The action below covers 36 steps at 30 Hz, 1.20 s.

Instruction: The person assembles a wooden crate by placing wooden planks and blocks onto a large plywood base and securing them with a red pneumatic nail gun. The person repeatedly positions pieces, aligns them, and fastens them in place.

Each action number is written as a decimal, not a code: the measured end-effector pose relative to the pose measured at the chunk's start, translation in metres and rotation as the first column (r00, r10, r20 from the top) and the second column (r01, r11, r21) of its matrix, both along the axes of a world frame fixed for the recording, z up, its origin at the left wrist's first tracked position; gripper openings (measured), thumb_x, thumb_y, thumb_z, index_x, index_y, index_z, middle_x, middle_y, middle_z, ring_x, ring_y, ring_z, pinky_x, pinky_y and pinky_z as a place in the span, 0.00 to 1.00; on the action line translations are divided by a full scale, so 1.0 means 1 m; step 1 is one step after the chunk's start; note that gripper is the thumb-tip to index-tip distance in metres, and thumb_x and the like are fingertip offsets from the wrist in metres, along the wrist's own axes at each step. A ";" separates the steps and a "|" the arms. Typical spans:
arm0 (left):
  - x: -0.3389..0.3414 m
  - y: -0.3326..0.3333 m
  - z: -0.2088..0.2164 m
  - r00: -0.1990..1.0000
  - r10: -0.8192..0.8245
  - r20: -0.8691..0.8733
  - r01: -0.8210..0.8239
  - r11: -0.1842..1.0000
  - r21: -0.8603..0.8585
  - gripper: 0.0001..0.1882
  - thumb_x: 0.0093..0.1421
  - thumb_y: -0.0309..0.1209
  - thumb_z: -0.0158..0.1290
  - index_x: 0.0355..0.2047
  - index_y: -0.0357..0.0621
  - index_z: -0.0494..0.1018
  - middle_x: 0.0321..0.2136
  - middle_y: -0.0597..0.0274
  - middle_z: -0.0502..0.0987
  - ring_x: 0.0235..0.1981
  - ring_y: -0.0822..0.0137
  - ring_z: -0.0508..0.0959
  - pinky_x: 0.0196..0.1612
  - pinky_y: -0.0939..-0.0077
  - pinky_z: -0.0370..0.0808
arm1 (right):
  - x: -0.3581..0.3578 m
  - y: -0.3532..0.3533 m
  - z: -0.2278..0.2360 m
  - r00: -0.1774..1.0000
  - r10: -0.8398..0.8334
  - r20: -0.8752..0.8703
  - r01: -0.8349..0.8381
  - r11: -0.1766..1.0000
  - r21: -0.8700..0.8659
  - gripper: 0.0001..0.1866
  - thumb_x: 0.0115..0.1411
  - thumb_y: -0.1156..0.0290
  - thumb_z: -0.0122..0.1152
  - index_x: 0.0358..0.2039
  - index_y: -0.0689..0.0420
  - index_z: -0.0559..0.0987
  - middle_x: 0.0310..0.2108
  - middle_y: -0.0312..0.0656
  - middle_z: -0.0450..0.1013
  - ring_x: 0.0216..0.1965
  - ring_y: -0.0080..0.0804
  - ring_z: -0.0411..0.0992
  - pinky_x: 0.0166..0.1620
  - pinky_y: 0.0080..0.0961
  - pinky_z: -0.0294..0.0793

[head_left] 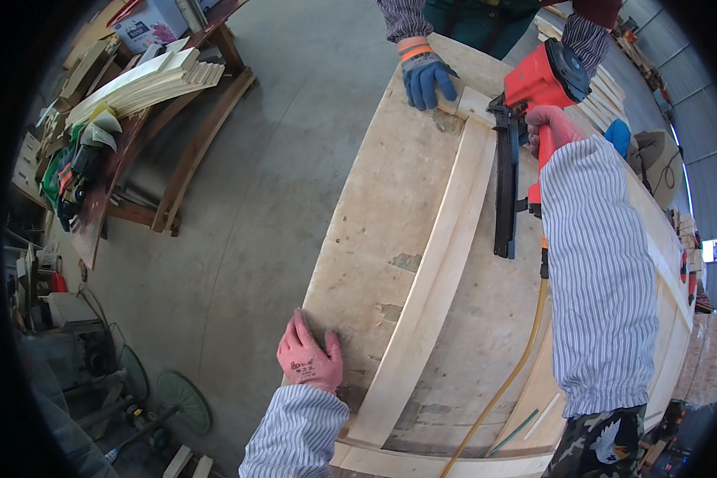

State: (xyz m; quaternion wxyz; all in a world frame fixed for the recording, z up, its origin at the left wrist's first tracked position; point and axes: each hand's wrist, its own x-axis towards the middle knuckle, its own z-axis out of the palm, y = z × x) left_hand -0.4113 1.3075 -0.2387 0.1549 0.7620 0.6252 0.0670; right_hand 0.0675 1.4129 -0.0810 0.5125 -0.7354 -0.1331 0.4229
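My right hand (556, 127), in a pink glove, grips the handle of a red and black nail gun (535, 80). The gun's nose meets a short wooden crosspiece (476, 103) at the far end of a long pale wooden strip (430, 295). Its black magazine hangs beside the strip. Down at the near left edge of the worn bench top (358, 239), my left hand (311, 358) lies flat, pink-gloved, fingers stretched out. Across from me, a co-worker's blue-gloved hand (429, 80) rests by the crosspiece.
A yellowish air hose (518, 366) runs from the gun toward the near edge, past thin sticks (526, 426). Another strip (446, 464) lies across the near end. At left, a wooden table (127, 151) bears stacked slats (155, 84); below it sit machine parts and a green disc (183, 401).
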 end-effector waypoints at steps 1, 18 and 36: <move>0.000 0.000 0.000 1.000 0.006 -0.009 -0.006 1.000 -0.003 0.39 0.56 0.42 0.54 0.63 0.37 0.56 0.56 0.44 0.66 0.55 0.46 0.68 0.58 0.53 0.62 | 0.002 0.000 0.000 1.000 0.016 -0.005 -0.016 1.000 -0.009 0.06 0.44 0.73 0.58 0.18 0.53 0.68 0.17 0.34 0.62 0.19 0.25 0.62 0.26 0.24 0.66; 0.001 0.001 0.000 1.000 -0.005 -0.004 0.005 1.000 0.012 0.38 0.57 0.43 0.53 0.63 0.35 0.57 0.55 0.42 0.67 0.54 0.45 0.69 0.58 0.54 0.63 | -0.004 -0.016 -0.008 0.998 0.029 0.060 -0.034 0.996 0.079 0.06 0.46 0.72 0.61 0.22 0.59 0.74 0.17 0.39 0.68 0.16 0.29 0.67 0.22 0.29 0.69; -0.010 -0.001 -0.019 0.999 -0.038 0.010 0.038 0.997 0.073 0.38 0.61 0.47 0.49 0.65 0.39 0.54 0.59 0.43 0.64 0.58 0.49 0.67 0.60 0.57 0.63 | -0.371 -0.537 0.088 0.923 0.385 -0.017 -0.351 0.821 -0.450 0.24 0.55 0.65 0.65 0.52 0.56 0.73 0.42 0.40 0.77 0.35 0.31 0.76 0.42 0.37 0.76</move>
